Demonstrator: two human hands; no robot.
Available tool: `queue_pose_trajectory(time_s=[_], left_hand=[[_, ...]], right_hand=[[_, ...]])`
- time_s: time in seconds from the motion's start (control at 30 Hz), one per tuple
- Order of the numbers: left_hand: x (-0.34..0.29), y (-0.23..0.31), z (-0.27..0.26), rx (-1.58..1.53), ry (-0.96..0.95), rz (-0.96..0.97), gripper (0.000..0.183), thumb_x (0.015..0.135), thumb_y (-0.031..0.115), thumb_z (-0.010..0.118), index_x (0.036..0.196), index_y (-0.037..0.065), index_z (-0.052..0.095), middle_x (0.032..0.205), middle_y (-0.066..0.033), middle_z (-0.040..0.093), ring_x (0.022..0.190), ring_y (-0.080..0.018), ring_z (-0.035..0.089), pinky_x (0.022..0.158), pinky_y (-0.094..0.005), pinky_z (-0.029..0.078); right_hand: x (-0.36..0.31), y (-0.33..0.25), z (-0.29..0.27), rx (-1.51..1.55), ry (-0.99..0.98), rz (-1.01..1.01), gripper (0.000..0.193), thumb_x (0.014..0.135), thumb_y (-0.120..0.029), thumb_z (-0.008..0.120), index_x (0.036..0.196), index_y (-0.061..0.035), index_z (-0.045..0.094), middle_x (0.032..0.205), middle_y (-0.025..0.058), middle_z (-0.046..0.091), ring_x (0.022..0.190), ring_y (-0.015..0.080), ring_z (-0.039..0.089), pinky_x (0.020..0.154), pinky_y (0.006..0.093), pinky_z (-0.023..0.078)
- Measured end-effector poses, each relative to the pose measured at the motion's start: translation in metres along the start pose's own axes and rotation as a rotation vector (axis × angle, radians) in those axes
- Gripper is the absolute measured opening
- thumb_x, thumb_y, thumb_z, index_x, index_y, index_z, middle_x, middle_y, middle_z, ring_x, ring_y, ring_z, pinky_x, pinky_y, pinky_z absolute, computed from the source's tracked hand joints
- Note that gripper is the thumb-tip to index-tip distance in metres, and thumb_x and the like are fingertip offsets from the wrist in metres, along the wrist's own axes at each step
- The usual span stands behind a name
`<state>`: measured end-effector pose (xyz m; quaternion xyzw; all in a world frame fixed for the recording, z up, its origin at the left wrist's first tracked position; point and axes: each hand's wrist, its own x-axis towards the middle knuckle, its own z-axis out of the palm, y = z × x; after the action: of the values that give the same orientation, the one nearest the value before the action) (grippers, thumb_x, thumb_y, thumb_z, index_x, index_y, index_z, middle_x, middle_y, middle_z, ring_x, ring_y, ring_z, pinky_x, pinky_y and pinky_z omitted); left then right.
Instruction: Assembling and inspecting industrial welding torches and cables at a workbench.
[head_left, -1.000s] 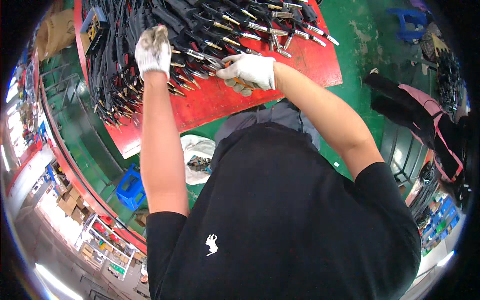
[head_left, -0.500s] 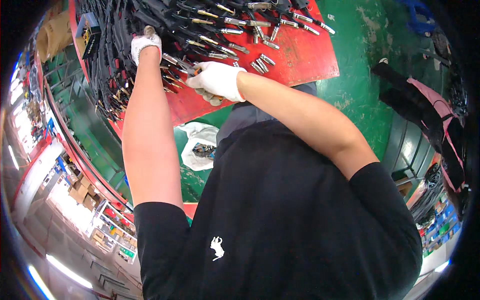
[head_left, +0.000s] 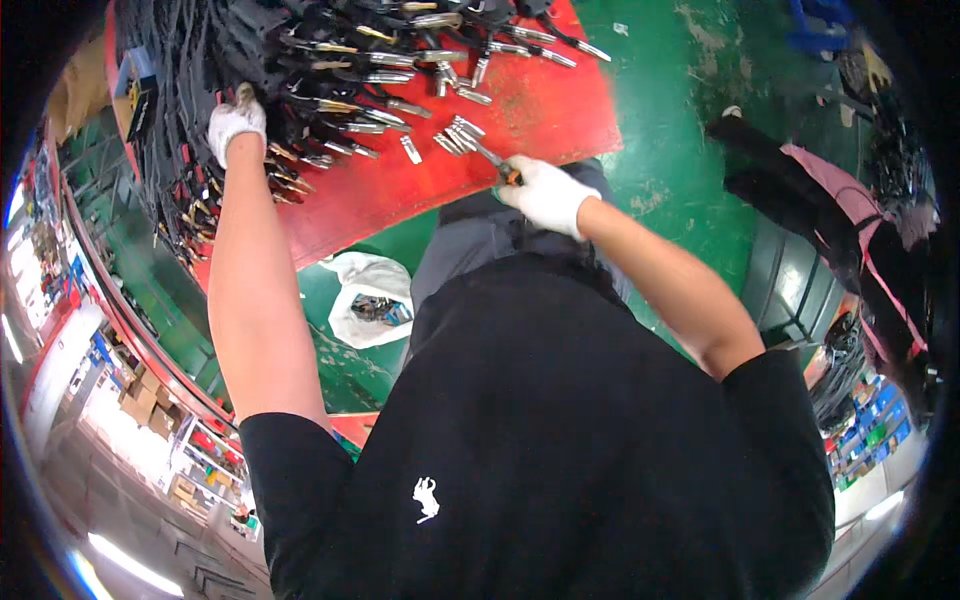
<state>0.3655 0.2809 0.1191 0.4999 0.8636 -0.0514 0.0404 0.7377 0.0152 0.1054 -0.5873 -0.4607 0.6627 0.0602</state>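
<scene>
My left hand (head_left: 238,130), in a white glove with grey fingertips, rests at the edge of a heap of black cables (head_left: 185,70). Its fingers are curled, and what lies between them is hidden. In my right hand (head_left: 550,195), also white-gloved, is a pair of pliers (head_left: 508,176) with an orange-and-black handle. The pliers' metal nose points up and left to a small group of loose silver metal sleeves (head_left: 460,135) on the red table (head_left: 400,205). One more loose sleeve (head_left: 411,150) lies to their left. Several cable ends carry silver plugs (head_left: 388,76).
Below the table's near edge, a white bag (head_left: 360,280) holding small metal parts stands on the green floor (head_left: 670,180). A small blue-and-yellow box (head_left: 135,80) sits at the table's left. Black and pink cloth (head_left: 830,200) hangs over something at the right.
My right hand has moved right with the pliers, away from the cable ends to the loose sleeves. A single sleeve now lies apart on the table. My left hand stays at the cables.
</scene>
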Motion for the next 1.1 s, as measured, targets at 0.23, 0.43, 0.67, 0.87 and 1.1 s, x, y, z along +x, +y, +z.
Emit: queue_pose_trajectory(time_s=[0.23,0.43,0.67,0.87,1.1], left_hand=[[-0.076,0.009,-0.006,-0.034,0.215,0.101,0.053,0.093,0.054,0.063,0.128,0.014,0.067,0.128,-0.0195,0.065,0.118,-0.0395,0.063,0.102,-0.047,0.048],[-0.143,-0.005,0.001,-0.326,0.368,0.414,0.042,0.093,0.041,0.064,0.116,0.007,0.071,0.125,-0.0192,0.063,0.118,-0.0373,0.06,0.103,-0.046,0.047],[-0.172,-0.011,0.011,-0.583,0.215,0.421,0.034,0.098,0.034,0.064,0.113,0.004,0.07,0.112,-0.0174,0.068,0.102,-0.034,0.066,0.093,-0.0425,0.051],[-0.171,-0.007,0.011,-0.649,0.24,0.625,0.027,0.098,0.025,0.059,0.108,0.003,0.071,0.108,-0.0165,0.071,0.102,-0.0354,0.066,0.093,-0.0444,0.051],[-0.187,-0.001,0.018,-0.715,0.14,0.648,0.022,0.098,0.022,0.062,0.107,0.004,0.071,0.106,-0.0175,0.071,0.099,-0.0336,0.068,0.09,-0.0429,0.052]], right_hand=[[0.007,0.013,-0.008,0.383,-0.201,0.255,0.034,0.091,-0.023,0.061,0.118,-0.0014,0.06,0.097,0.0119,0.069,0.085,0.0227,0.065,0.075,0.0375,0.052],[0.002,0.017,-0.009,-0.013,-0.094,0.17,0.041,0.089,-0.029,0.061,0.12,-0.0024,0.062,0.103,0.0185,0.07,0.095,0.03,0.068,0.082,0.0405,0.053],[-0.011,0.018,-0.017,-0.289,-0.018,0.187,0.041,0.091,-0.027,0.059,0.125,-0.0051,0.062,0.117,0.0209,0.069,0.114,0.036,0.065,0.095,0.0435,0.05],[-0.021,0.025,-0.008,-0.406,0.109,0.16,0.04,0.092,-0.027,0.06,0.127,-0.0068,0.061,0.119,0.0217,0.069,0.115,0.0372,0.064,0.097,0.0444,0.05],[-0.032,0.041,-0.019,-0.396,0.221,0.216,0.038,0.092,-0.027,0.06,0.122,-0.005,0.061,0.113,0.0233,0.069,0.108,0.0395,0.066,0.092,0.0449,0.052]])
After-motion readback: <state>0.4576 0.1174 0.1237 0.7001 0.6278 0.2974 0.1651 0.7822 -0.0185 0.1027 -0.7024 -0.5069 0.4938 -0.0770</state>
